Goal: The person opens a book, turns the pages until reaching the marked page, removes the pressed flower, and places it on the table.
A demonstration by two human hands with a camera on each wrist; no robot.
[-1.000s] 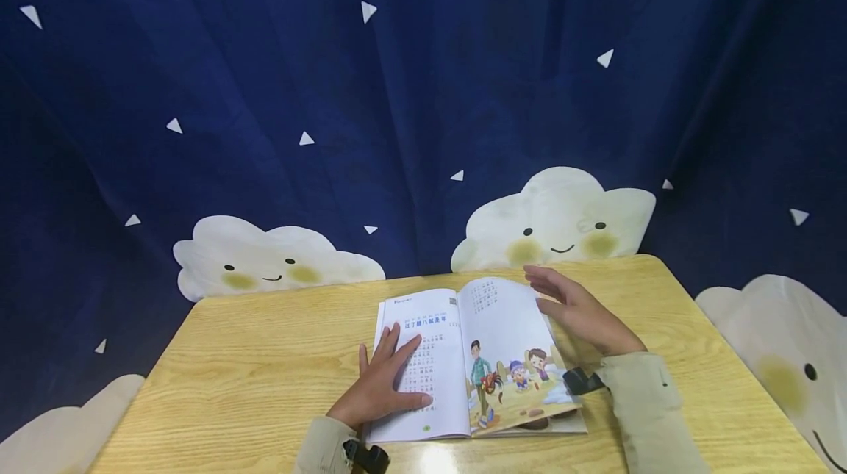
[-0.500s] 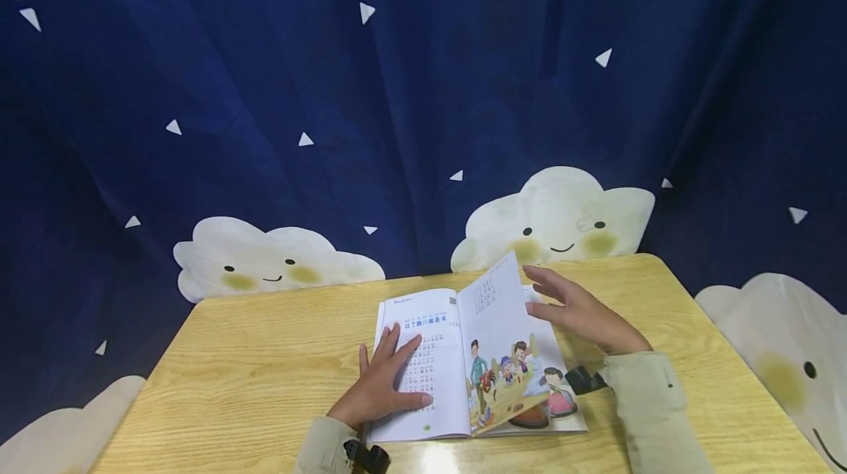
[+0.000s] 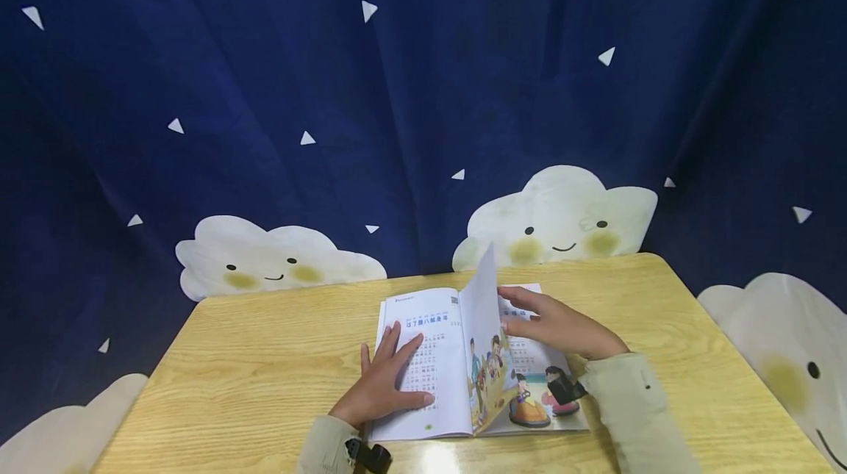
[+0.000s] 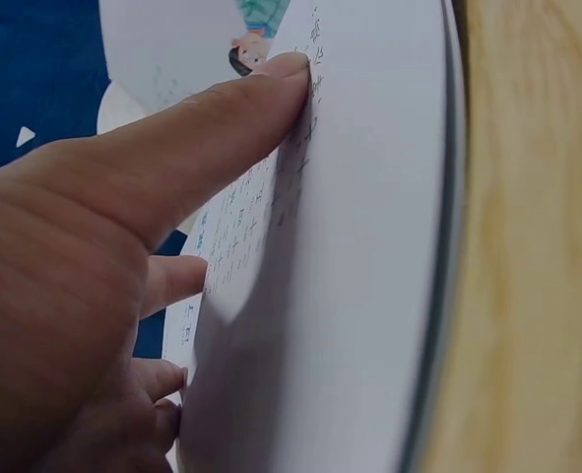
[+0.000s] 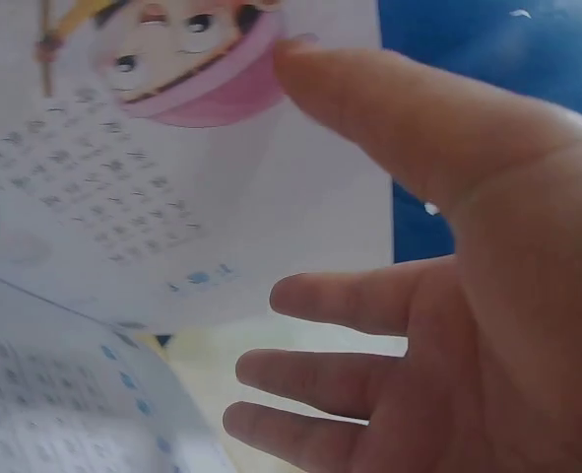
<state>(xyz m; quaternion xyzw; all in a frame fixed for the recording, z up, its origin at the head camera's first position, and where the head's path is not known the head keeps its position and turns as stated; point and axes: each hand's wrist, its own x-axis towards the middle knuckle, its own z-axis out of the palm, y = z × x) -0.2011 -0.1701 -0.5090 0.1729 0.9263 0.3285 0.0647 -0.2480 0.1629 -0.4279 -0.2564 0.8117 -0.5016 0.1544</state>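
Observation:
An open picture book (image 3: 423,415) lies on the wooden table, with Chinese text on its left page. My left hand (image 3: 384,386) rests spread on that left page, thumb and fingertips touching the paper; the left wrist view shows the thumb (image 4: 202,138) lying across the text. One illustrated leaf (image 3: 486,342) stands nearly upright at the spine. My right hand (image 3: 556,323) is at its right side, fingers extended towards it. In the right wrist view the right hand (image 5: 487,266) has its straight fingers against or close before the leaf's printed back; exact contact is unclear.
The pale wooden table (image 3: 265,356) extends on both sides of the book. Behind it hangs a dark blue curtain (image 3: 410,92) with smiling clouds and white triangles. A small black camera (image 3: 565,386) sits on the right wrist, another black camera (image 3: 377,458) on the left.
The leaf has risen from the right side and swung left to nearly upright, baring another illustrated page beneath. My right hand has followed it leftward. My left hand has stayed still.

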